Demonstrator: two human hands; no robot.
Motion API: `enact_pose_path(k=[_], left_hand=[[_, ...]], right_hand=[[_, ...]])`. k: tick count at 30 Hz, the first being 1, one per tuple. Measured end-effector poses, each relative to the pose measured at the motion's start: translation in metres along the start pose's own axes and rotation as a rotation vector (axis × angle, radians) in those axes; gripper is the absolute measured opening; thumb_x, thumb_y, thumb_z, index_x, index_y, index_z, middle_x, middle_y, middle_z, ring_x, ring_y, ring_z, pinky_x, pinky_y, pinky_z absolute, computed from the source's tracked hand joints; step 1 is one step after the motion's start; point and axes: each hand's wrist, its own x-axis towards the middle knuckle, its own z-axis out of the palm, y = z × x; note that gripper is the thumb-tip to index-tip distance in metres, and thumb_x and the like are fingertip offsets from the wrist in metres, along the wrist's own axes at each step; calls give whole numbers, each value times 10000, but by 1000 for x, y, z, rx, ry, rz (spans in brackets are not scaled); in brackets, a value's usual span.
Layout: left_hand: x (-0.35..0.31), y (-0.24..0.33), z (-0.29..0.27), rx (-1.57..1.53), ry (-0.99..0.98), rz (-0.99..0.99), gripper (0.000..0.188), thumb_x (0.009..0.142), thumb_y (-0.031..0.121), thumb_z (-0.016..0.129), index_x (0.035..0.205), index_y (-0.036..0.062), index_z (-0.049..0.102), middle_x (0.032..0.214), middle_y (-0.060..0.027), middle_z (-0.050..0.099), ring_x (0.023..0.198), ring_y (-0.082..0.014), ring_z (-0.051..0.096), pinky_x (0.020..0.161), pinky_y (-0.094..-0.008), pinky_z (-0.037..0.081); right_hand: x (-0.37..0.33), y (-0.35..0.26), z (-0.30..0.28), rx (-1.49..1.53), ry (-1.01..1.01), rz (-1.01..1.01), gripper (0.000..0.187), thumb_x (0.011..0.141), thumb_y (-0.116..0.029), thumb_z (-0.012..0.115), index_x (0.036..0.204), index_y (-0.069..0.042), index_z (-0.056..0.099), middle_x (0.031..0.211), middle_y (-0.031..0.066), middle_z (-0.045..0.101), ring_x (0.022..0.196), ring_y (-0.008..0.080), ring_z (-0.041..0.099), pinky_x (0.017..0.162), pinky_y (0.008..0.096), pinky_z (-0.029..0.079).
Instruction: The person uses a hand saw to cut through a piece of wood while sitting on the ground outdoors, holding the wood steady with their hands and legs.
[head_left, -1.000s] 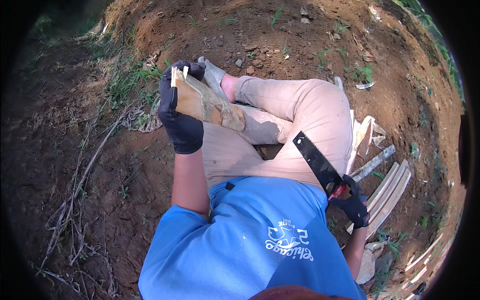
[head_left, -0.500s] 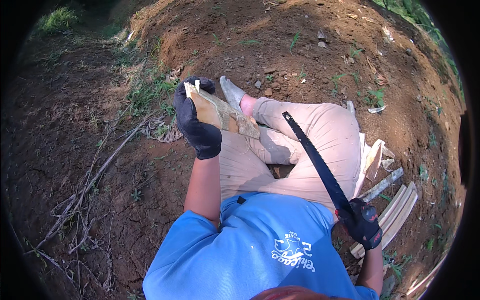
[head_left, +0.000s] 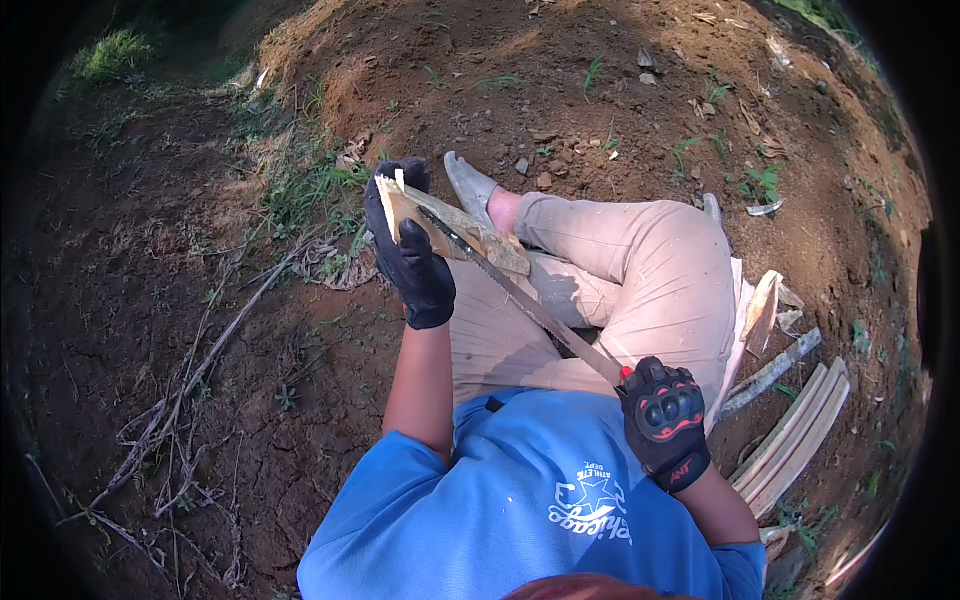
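Observation:
My left hand, in a black glove, grips the far end of a split piece of wood with pale, splintered edges. The piece slants down across my lap to the right. In my right hand, also gloved, is a hand saw, its red handle tip showing beside the thumb side of the fist. The long dark blade runs up and to the left, and its far end lies along the wood near my left thumb. Whether the teeth touch the wood I cannot tell.
My bent legs in beige trousers surround the work. To the right lie several pale split strips and a greyish stick. Dry stems and grass are on the left. A bare soil slope rises ahead.
My right hand has moved inward and up from beside my hip, swinging the saw blade left onto the wood. My left hand and the wood have shifted slightly right and turned.

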Motion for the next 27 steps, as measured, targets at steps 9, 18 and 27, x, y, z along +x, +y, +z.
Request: enact_pose_path(k=[9,18,27], left_hand=[[-4,-2,-10,183,25,-139,759,808,-59,611,1528,33,390,1375,-129,564,1312,-261,554,1162,-433,414],[11,-34,-28,368,31,-27,568,837,-95,556,1390,35,532,1280,-107,635,1201,-234,635,1062,-402,492],[19,-44,-32,21,85,-103,578,816,-88,536,1382,31,521,1233,-92,637,1168,-232,637,1080,-405,490]], right_hand=[[-3,-10,2,214,-141,86,224,882,-217,743,998,-32,695,956,152,641,875,357,653,787,498,508],[-65,36,-18,576,-276,202,729,788,-408,871,1368,-38,628,1282,208,673,1198,432,634,1051,524,504],[-87,30,32,631,35,107,574,863,-281,842,1370,-79,664,1362,192,679,1183,401,668,1022,505,532]])
